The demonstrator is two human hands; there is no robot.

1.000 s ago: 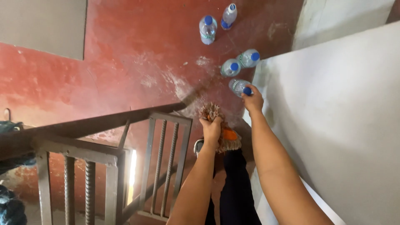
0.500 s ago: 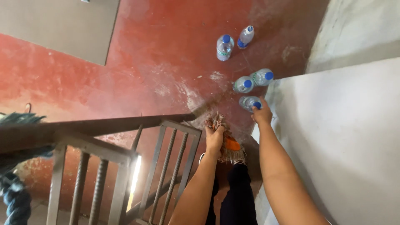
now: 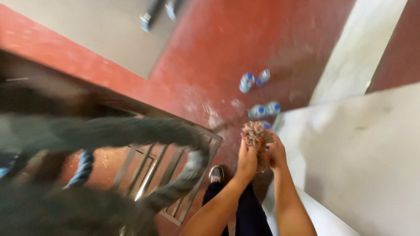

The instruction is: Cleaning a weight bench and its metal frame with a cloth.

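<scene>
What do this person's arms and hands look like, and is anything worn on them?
Both forearms are bare, with no sleeves in view. The left hand and right hand wear no gloves. The picture is too blurred to tell whether the fingers carry rings; no watch or bracelet shows at the wrists.

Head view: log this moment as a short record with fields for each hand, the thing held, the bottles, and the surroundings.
left hand: closed on the near side of the mop head
right hand: pressed to the other side of the same bundle
mop head: shaggy, brownish strands, held between both hands
bottles: clear plastic with blue caps, standing on the red floor beyond the hands
railing: metal bars on the left, thick rope draped over it
wall: pale, on the right
image quality: motion-blurred
</scene>
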